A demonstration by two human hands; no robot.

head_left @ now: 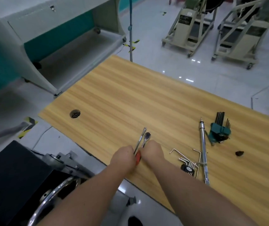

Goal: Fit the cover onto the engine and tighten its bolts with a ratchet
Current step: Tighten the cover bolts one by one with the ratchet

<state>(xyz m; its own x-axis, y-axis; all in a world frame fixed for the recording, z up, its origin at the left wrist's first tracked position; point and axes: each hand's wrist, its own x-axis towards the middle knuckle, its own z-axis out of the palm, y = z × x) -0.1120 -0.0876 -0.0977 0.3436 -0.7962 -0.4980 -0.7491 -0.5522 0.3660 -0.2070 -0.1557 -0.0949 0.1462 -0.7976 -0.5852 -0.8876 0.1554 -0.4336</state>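
Observation:
Over the near edge of the wooden table (130, 95), my left hand (124, 158) grips a slim chrome tool with a red-orange handle (140, 141); its shaft points away from me. Right beside it, my right hand (152, 151) grips a chrome ratchet (146, 138), whose round head sticks out past my fingers. The two tools lie nearly parallel and close together. Part of the engine (60, 160), grey metal with a chrome tube, shows below the table at the lower left. No cover is visible.
On the table to the right lie a long chrome torque wrench (203, 149), a loose silver hex key set (188, 163), a teal holder of black hex keys (219, 129) and a small dark part (239, 153). A cable hole (75, 114) sits at the left.

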